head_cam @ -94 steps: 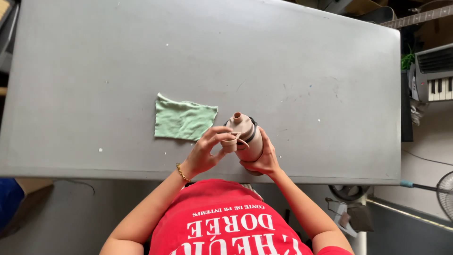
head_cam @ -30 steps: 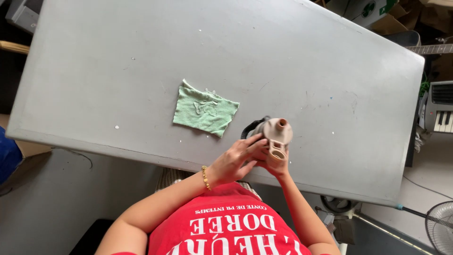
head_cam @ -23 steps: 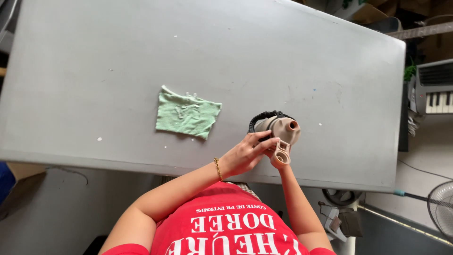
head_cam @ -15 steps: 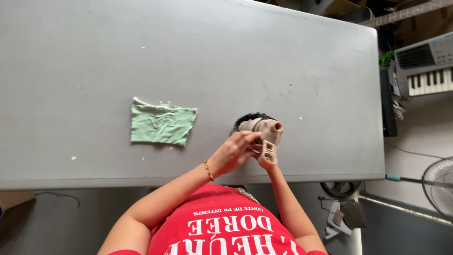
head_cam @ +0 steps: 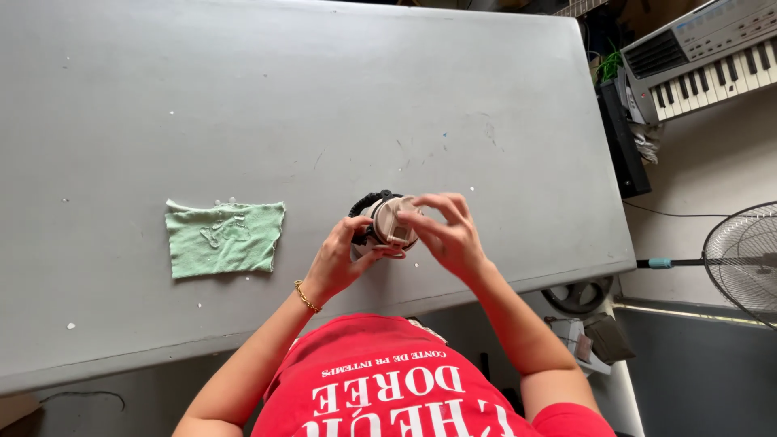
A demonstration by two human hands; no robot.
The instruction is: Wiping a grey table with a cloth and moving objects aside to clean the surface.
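I hold a small beige plastic pump-like part [head_cam: 392, 222] with a black ribbed ring, just above the grey table [head_cam: 324, 105] near its front edge. My left hand [head_cam: 340, 263] grips it from below and the left, a gold bracelet on the wrist. My right hand [head_cam: 449, 235] rests its fingers on the part's right side and top. A light green cloth [head_cam: 224, 237] lies flat on the table to the left of my hands, with a few small clear bits on it.
An electronic keyboard [head_cam: 704, 44] stands at the upper right beyond the table's edge. A floor fan [head_cam: 749, 259] is at the right. Dark gear and cables lie between the table and the keyboard. My red shirt fills the bottom.
The beige part has turned in my hands, so its flat face now points up. My right hand has come from under it to its right side. The view shifted left.
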